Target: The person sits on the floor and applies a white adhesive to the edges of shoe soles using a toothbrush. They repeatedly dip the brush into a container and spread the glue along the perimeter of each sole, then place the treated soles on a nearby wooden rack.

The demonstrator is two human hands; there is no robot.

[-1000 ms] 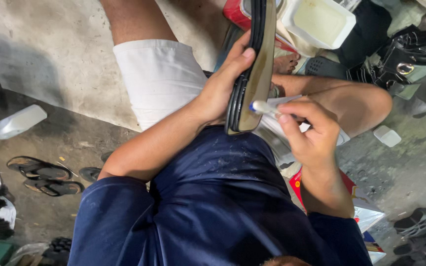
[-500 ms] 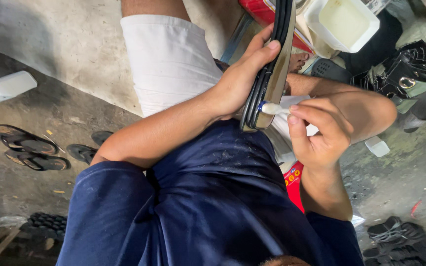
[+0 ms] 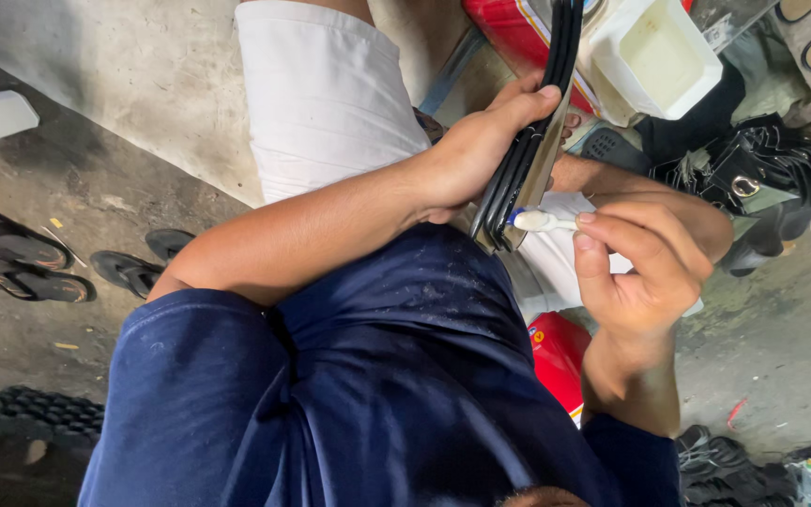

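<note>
Shifted since the earlier frame: view nearer, both hands lower right of before; grip unchanged.
Floor (image 3: 68,122): bare concrete, far left; dark sandals (image 3: 21,263) lying at left.
White tub (image 3: 654,56): far right, beside black straps (image 3: 762,174).
Sandal sole (image 3: 532,141): black, long, held on edge at centre.
Left hand (image 3: 481,150): fingers wrapped around sole, thumb on its rim.
Right hand (image 3: 645,268): fingertips pinching small white brush (image 3: 542,221), tip touching sole's near end.

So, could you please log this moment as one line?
left hand: grips black sandal sole upright | right hand: presses white brush to its edge
</note>
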